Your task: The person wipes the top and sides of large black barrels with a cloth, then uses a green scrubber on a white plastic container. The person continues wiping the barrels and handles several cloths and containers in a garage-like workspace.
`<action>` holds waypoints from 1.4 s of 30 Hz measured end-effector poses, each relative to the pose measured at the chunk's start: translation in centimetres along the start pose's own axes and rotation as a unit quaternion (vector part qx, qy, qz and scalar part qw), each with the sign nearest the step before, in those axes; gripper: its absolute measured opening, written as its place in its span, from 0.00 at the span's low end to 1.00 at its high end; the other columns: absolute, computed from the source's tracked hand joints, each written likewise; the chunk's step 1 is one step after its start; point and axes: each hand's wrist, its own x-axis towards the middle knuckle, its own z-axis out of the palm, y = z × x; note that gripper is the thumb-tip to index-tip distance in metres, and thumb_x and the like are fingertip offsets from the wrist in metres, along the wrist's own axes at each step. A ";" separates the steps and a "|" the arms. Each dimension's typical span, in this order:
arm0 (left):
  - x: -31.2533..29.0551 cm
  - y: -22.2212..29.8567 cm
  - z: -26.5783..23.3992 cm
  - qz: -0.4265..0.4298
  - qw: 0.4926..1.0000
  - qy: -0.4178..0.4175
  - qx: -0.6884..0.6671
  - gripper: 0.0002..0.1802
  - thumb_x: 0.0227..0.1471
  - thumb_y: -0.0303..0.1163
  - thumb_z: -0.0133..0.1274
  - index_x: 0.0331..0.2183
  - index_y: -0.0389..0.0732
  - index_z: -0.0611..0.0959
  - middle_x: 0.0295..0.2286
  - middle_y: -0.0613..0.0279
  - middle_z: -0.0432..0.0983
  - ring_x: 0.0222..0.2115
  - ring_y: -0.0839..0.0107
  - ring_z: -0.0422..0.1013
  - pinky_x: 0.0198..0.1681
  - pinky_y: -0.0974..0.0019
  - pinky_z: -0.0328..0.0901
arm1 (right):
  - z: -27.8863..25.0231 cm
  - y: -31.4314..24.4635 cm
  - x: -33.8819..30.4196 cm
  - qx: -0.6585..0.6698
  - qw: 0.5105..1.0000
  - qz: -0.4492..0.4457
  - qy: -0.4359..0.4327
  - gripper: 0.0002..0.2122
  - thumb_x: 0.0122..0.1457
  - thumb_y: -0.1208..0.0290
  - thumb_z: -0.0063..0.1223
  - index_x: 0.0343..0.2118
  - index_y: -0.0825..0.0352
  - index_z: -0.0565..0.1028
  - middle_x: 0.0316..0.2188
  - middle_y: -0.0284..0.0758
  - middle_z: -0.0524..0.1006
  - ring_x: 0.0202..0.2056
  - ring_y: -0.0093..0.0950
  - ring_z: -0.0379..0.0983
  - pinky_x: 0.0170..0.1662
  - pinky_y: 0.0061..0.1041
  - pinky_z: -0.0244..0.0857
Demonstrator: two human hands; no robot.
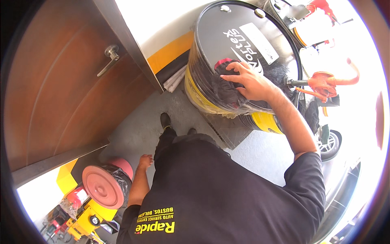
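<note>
My right hand [251, 81] lies over a bunched black cloth with a red edge [226, 90], its fingers bent across it. The cloth rests at the near rim of a large black drum [215, 32] and hangs partly over its side. White lettering and a pale label mark the drum's lid; its side shows yellow under clear plastic wrap. My left hand [145, 161] hangs low at my left side, fingers loosely bent and holding nothing I can see. It is nearest to a pink lidded bin [102, 187] with a black liner.
An orange hand pump [323, 84] rises from the drum's right side. A brown door [69, 89] with a metal handle [110, 59] stands at the left. Rolled white material [175, 79] leans by the wall. A car wheel [330, 145] shows at the right, yellow equipment [87, 217] at lower left.
</note>
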 end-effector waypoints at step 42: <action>-1.2 -16.9 1.0 0.237 0.899 -0.022 0.367 0.12 0.60 0.35 0.53 0.43 0.43 0.84 0.30 0.57 0.82 0.35 0.58 0.81 0.33 0.50 0.73 | 5.1 7.3 2.1 0.661 0.603 0.114 0.432 0.19 0.73 0.63 0.45 0.63 0.61 0.73 0.51 0.36 0.82 0.48 0.33 0.82 0.55 0.39 0.77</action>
